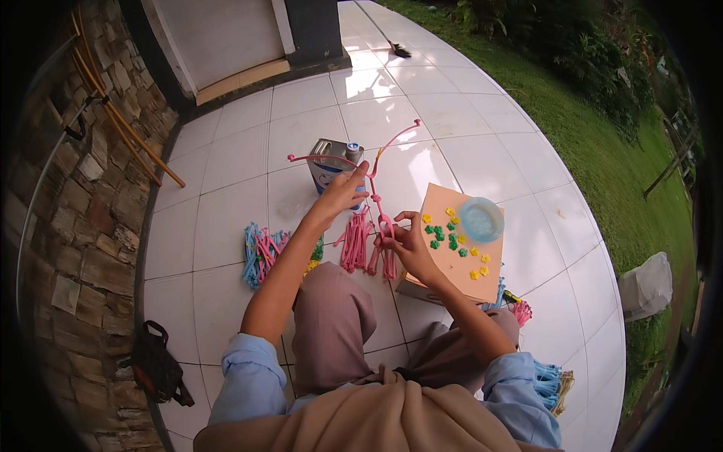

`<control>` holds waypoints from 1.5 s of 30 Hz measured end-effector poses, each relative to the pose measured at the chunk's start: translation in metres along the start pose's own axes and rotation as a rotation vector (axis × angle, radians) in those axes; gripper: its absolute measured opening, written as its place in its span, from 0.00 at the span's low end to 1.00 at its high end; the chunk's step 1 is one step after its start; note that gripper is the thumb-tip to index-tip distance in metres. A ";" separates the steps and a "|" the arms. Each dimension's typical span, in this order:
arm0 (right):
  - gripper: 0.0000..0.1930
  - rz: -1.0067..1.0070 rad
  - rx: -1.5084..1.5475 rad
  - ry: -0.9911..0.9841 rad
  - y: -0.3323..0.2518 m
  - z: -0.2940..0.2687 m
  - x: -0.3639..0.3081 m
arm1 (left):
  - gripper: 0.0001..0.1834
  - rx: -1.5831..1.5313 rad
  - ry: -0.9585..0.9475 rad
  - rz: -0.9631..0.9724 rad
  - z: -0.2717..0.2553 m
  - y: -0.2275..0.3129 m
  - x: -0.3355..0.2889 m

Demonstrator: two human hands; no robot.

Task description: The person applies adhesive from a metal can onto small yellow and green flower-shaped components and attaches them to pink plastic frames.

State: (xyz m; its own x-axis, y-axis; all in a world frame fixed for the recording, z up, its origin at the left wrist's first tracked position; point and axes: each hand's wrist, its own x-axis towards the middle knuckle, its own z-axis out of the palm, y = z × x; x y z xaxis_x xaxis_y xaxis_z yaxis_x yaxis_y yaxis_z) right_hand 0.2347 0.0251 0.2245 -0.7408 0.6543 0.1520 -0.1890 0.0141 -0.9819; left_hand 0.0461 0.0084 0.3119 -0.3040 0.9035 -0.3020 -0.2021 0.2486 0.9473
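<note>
Fingers of your right hand (407, 241) are pinched around the loop at the lower end of a thin, pink, Y-shaped plastic piece (376, 198). Your left hand (345, 192) reaches higher, index fingertip against the piece beside its fork; you may be steadying it there, though I cannot tell whether those fingers pinch or only touch. The piece hangs between your two sets of fingers, stem running from the right ones up to the fork, its two slender arms spreading beyond the left ones. A grip at the loop probably leaves the fork free to handle.

Just past your left fingers stands a rectangular metal can with a blue cap (321, 148). Below them, on the white tiled floor (233, 169), lies a bundle of slim pink plastic strips (355, 245), seemingly laid close for an easy reach. Farther left of those fingers rests a mixed blue and pink bundle (265, 255).

Right of your right fingers sits a tan cardboard box (440, 267), its flat top likely serving as a raised surface. Small yellow flower-shaped pieces (484, 258) and green flower-shaped pieces (453, 237) lie scattered over it, perhaps for simple picking, with a translucent pale-blue round bowl (482, 219) at its far corner.
</note>
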 end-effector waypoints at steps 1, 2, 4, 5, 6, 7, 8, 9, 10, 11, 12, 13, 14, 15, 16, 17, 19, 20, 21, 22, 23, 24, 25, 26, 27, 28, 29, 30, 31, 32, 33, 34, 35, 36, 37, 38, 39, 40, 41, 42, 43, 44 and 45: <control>0.17 -0.002 0.002 -0.008 -0.007 0.002 0.001 | 0.24 0.000 0.008 0.003 -0.009 -0.004 -0.006; 0.17 0.007 0.049 0.040 -0.020 0.006 0.004 | 0.32 0.498 0.194 0.180 -0.017 -0.010 -0.016; 0.17 0.008 0.092 0.093 -0.031 0.003 0.008 | 0.37 1.085 0.370 0.755 -0.019 -0.026 -0.033; 0.17 0.007 0.094 0.094 -0.032 0.002 0.010 | 0.37 1.087 0.369 0.755 -0.015 -0.024 -0.040; 0.16 0.050 0.129 0.053 -0.033 -0.001 0.009 | 0.35 1.297 0.234 1.014 -0.005 -0.020 -0.049; 0.15 0.093 0.164 0.015 -0.035 -0.003 0.008 | 0.34 1.493 0.080 1.276 0.004 -0.019 -0.052; 0.15 0.096 0.162 0.004 -0.044 0.001 0.006 | 0.34 1.494 0.091 1.270 0.005 -0.025 -0.049; 0.16 0.189 0.192 0.028 -0.058 0.006 0.003 | 0.32 1.418 -0.074 1.219 0.004 -0.032 -0.042; 0.17 0.282 0.221 0.054 -0.070 0.010 0.000 | 0.30 1.334 -0.235 1.164 0.002 -0.039 -0.036; 0.17 0.282 0.215 0.070 -0.077 0.002 -0.003 | 0.30 1.323 -0.247 1.174 0.007 -0.040 -0.034; 0.17 0.353 0.058 -0.036 -0.085 -0.007 -0.006 | 0.28 1.270 -0.258 1.143 0.008 -0.040 -0.036; 0.17 0.424 -0.098 -0.141 -0.093 -0.017 -0.009 | 0.25 1.218 -0.271 1.113 0.009 -0.041 -0.037; 0.17 0.372 -0.194 -0.213 -0.098 -0.023 -0.012 | 0.17 1.060 -0.278 1.104 0.011 -0.043 -0.037; 0.17 0.376 -0.191 -0.204 -0.102 -0.032 -0.015 | 0.17 1.056 -0.289 1.103 0.011 -0.045 -0.038; 0.18 0.319 -0.261 -0.243 -0.104 -0.041 -0.019 | 0.13 0.972 -0.315 0.974 0.011 -0.046 -0.040; 0.19 0.264 -0.336 -0.280 -0.107 -0.049 -0.023 | 0.10 0.883 -0.338 0.846 0.014 -0.047 -0.042; 0.19 0.244 -0.392 -0.210 -0.109 -0.059 -0.029 | 0.06 0.824 -0.287 0.878 0.023 -0.053 -0.039; 0.18 0.288 -0.402 -0.192 -0.115 -0.062 -0.030 | 0.07 0.771 -0.270 0.792 0.025 -0.049 -0.039; 0.17 0.331 -0.412 -0.175 -0.118 -0.065 -0.031 | 0.07 0.718 -0.251 0.705 0.026 -0.048 -0.039; 0.16 0.318 -0.417 -0.138 -0.118 -0.067 -0.033 | 0.07 0.719 -0.256 0.700 0.027 -0.054 -0.034; 0.16 0.317 -0.414 -0.136 -0.120 -0.068 -0.033 | 0.07 0.659 -0.243 0.682 0.028 -0.057 -0.029; 0.16 0.346 -0.447 -0.131 -0.123 -0.069 -0.033 | 0.06 0.599 -0.228 0.664 0.028 -0.060 -0.026; 0.16 0.375 -0.479 -0.127 -0.124 -0.069 -0.033 | 0.06 0.602 -0.228 0.662 0.028 -0.063 -0.024; 0.16 0.381 -0.475 -0.121 -0.124 -0.067 -0.033 | 0.06 0.801 -0.187 0.897 0.034 -0.057 -0.028; 0.16 0.402 -0.430 -0.066 -0.122 -0.064 -0.033 | 0.06 0.999 -0.140 1.132 0.038 -0.054 -0.030; 0.17 0.423 -0.384 -0.012 -0.120 -0.062 -0.033 | 0.06 0.997 -0.146 1.127 0.040 -0.054 -0.028; 0.17 0.424 -0.381 -0.013 -0.120 -0.063 -0.032 | 0.05 0.894 -0.198 1.076 0.040 -0.053 -0.028; 0.17 0.456 -0.318 -0.129 -0.120 -0.064 -0.032 | 0.05 0.790 -0.247 1.024 0.040 -0.053 -0.029; 0.18 0.486 -0.253 -0.245 -0.118 -0.066 -0.032 | 0.05 0.792 -0.247 1.020 0.038 -0.054 -0.029; 0.18 0.425 -0.233 -0.345 -0.109 -0.069 -0.032 | 0.04 0.632 -0.262 0.902 0.036 -0.055 -0.028; 0.18 0.424 -0.234 -0.343 -0.105 -0.073 -0.033 | 0.04 0.474 -0.276 0.781 0.035 -0.055 -0.027; 0.17 0.404 -0.245 -0.387 -0.103 -0.077 -0.034 | 0.04 0.474 -0.278 0.782 0.034 -0.055 -0.026; 0.16 0.385 -0.253 -0.437 -0.104 -0.076 -0.032 | 0.05 0.504 -0.272 0.725 0.032 -0.054 -0.027; 0.16 0.384 -0.252 -0.441 -0.108 -0.076 -0.031 | 0.06 0.534 -0.265 0.667 0.031 -0.053 -0.028; 0.15 0.403 -0.306 -0.363 -0.115 -0.075 -0.031 | 0.06 0.536 -0.261 0.666 0.030 -0.054 -0.032; 0.15 0.424 -0.366 -0.276 -0.121 -0.075 -0.032 | 0.07 0.731 -0.313 0.741 0.035 -0.054 -0.038; 0.15 0.425 -0.371 -0.272 -0.116 -0.077 -0.032 | 0.09 0.928 -0.364 0.813 0.040 -0.053 -0.041; 0.15 0.402 -0.163 -0.133 -0.105 -0.081 -0.030 | 0.10 0.936 -0.410 0.824 0.044 -0.051 -0.042; 0.15 0.372 0.050 0.000 -0.098 -0.081 -0.029 | 0.10 0.940 -0.408 0.824 0.045 -0.050 -0.042; 0.15 0.369 0.051 -0.001 -0.095 -0.081 -0.029 | 0.10 0.914 -0.303 0.926 0.045 -0.050 -0.040; 0.18 0.329 0.127 0.001 -0.092 -0.081 -0.029 | 0.11 0.884 -0.196 1.027 0.045 -0.050 -0.039; 0.21 0.289 0.202 0.002 -0.091 -0.080 -0.029 | 0.11 0.886 -0.193 1.029 0.043 -0.051 -0.039; 0.24 0.248 0.277 0.002 -0.092 -0.079 -0.028 | 0.11 0.863 -0.054 0.963 0.040 -0.053 -0.038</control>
State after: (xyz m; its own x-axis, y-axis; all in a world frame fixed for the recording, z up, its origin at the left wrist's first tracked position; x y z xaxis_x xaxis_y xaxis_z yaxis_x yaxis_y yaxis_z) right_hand 0.3242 0.0652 0.3011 -0.7848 0.6137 -0.0868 -0.1719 -0.3500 -0.9209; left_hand 0.1054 -0.0251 0.2778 0.0517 0.8517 0.5215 0.7446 -0.3808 0.5483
